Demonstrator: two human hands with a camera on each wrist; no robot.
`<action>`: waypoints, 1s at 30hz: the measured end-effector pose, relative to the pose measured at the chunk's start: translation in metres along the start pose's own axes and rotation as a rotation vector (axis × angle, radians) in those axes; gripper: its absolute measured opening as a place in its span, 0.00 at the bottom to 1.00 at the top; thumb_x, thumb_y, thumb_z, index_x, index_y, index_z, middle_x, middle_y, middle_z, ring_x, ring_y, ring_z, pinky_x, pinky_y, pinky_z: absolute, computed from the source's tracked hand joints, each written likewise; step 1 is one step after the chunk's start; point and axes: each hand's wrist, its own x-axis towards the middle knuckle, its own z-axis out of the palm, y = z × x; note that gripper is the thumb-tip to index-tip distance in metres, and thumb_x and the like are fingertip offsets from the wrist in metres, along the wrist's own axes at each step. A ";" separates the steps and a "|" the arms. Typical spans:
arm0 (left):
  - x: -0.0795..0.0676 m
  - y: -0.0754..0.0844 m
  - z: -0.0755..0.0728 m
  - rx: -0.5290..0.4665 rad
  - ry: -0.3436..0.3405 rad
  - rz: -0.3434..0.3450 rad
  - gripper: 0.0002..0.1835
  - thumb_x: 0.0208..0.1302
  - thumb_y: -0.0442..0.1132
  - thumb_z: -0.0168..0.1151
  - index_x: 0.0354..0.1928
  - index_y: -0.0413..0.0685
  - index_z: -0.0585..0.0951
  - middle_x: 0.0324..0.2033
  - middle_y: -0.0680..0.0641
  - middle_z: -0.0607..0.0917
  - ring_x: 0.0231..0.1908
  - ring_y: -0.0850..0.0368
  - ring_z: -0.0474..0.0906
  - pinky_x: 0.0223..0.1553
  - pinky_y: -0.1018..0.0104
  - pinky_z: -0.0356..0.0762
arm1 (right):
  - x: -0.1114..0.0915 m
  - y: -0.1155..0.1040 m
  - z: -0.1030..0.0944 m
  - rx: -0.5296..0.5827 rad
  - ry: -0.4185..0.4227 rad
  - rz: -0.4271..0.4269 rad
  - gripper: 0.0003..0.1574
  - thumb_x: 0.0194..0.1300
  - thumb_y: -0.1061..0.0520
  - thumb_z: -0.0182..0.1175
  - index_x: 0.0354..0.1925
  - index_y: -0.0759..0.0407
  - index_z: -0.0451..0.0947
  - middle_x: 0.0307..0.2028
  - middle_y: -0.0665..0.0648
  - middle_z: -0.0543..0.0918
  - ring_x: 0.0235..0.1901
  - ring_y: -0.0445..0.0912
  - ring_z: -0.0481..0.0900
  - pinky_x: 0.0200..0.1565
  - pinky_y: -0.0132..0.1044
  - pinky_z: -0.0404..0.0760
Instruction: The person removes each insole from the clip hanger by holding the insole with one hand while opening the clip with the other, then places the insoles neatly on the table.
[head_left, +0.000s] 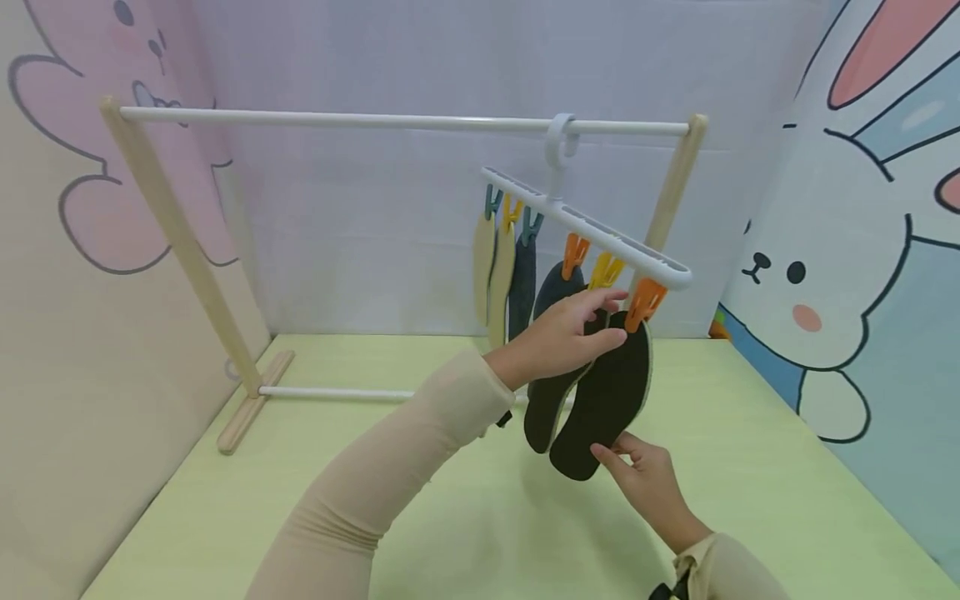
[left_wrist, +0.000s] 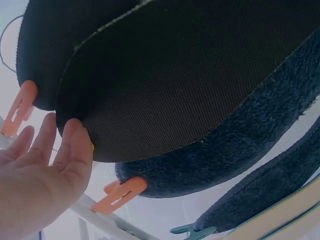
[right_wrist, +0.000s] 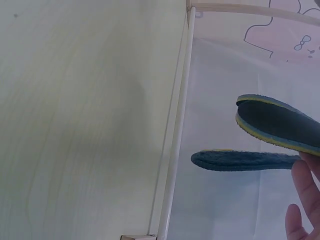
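Observation:
My right hand pinches the lower edge of the front black insole, thumb on its near face. An orange clip holds that insole's top to the white hanger. My left hand is raised between the insoles, below the yellow clip. In the left wrist view, its loosely spread fingers touch the top end of a second black insole, largely hiding the clip there. Behind hang a fuzzy navy insole, another navy insole and two pale insoles.
The hanger hooks over the white top bar of a rack with wooden legs. A lower bar joins the legs near the pale green tabletop. A wall with a rabbit drawing rises at the right.

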 end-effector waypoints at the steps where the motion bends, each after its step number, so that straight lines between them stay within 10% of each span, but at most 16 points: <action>1: 0.002 -0.001 -0.001 0.005 0.002 -0.003 0.27 0.72 0.38 0.52 0.70 0.41 0.62 0.63 0.43 0.71 0.62 0.54 0.67 0.56 0.69 0.66 | 0.000 -0.001 0.000 0.004 -0.004 0.006 0.10 0.49 0.72 0.68 0.21 0.61 0.79 0.18 0.52 0.81 0.22 0.31 0.75 0.23 0.26 0.69; 8: 0.012 -0.007 -0.004 0.093 0.055 0.009 0.24 0.71 0.38 0.52 0.65 0.37 0.68 0.60 0.41 0.75 0.36 0.56 0.78 0.47 0.73 0.68 | -0.001 -0.004 0.001 0.037 -0.036 0.030 0.11 0.51 0.70 0.67 0.20 0.58 0.78 0.18 0.51 0.81 0.20 0.32 0.70 0.21 0.28 0.66; 13: 0.018 -0.001 -0.002 0.201 0.131 -0.081 0.23 0.72 0.48 0.52 0.62 0.44 0.74 0.48 0.44 0.83 0.17 0.60 0.68 0.34 0.71 0.68 | 0.000 -0.003 0.000 0.043 -0.053 0.006 0.11 0.51 0.69 0.67 0.21 0.58 0.77 0.17 0.51 0.79 0.21 0.32 0.68 0.21 0.28 0.66; 20: 0.025 0.010 0.002 0.471 0.250 -0.256 0.26 0.66 0.65 0.51 0.56 0.61 0.81 0.46 0.56 0.84 0.34 0.52 0.71 0.35 0.61 0.66 | 0.004 0.007 -0.006 -0.020 -0.074 -0.050 0.11 0.54 0.62 0.68 0.21 0.58 0.75 0.16 0.50 0.78 0.20 0.30 0.64 0.21 0.28 0.64; 30: 0.033 0.015 0.008 0.417 0.272 -0.315 0.28 0.67 0.63 0.51 0.64 0.59 0.74 0.50 0.56 0.82 0.44 0.52 0.74 0.43 0.58 0.68 | 0.009 0.016 -0.013 -0.008 -0.112 0.005 0.09 0.50 0.70 0.68 0.23 0.60 0.78 0.18 0.52 0.80 0.20 0.32 0.67 0.23 0.30 0.66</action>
